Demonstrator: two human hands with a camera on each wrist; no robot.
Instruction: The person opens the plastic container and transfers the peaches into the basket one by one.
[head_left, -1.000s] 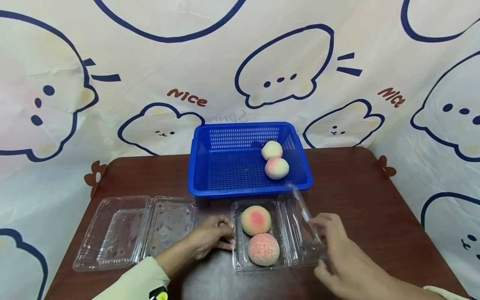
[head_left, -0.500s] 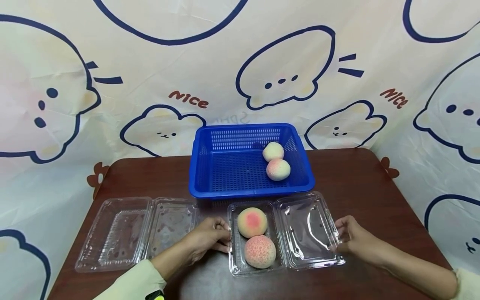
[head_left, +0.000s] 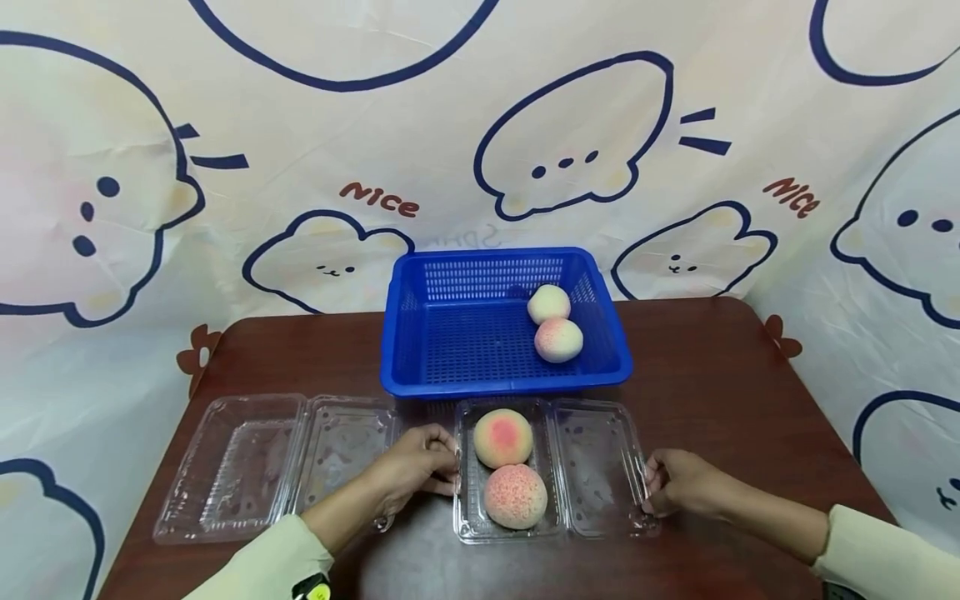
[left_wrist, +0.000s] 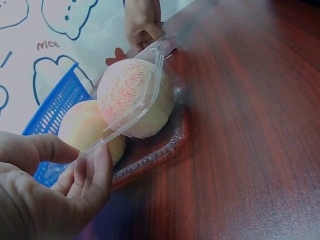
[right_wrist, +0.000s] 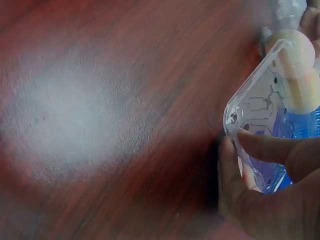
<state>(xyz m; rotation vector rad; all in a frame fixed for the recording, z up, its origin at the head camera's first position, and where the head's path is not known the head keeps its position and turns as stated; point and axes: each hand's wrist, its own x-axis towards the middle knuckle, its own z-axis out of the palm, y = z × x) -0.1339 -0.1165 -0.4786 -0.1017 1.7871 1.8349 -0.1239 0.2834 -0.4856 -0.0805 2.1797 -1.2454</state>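
A clear plastic clamshell box [head_left: 468,523] lies opened out on the table, its lid [head_left: 596,471] folded to the right. Two peaches sit in its base: a yellowish one with a red patch [head_left: 503,438] at the back and a pink speckled one [head_left: 516,497] in front. My left hand [head_left: 420,462] pinches the left rim of the base between thumb and fingers, as the left wrist view shows. The lid's right edge is pinched by my right hand [head_left: 678,483]; in the right wrist view thumb and fingers [right_wrist: 229,172] meet on the lid's rim.
Behind the box stands a blue plastic basket [head_left: 465,333] holding two pale peaches, one whitish [head_left: 549,305] and one pink-tinged [head_left: 558,340]. Another opened clear clamshell [head_left: 247,467] lies to the left, partly behind my left forearm. A printed cloth [head_left: 442,125] hangs behind the brown table [head_left: 697,375].
The lid was tilted up beside my right hand, then swung down to the right. My right hand shifted right, then back left onto the lid's edge. My left hand stays at the base's rim.
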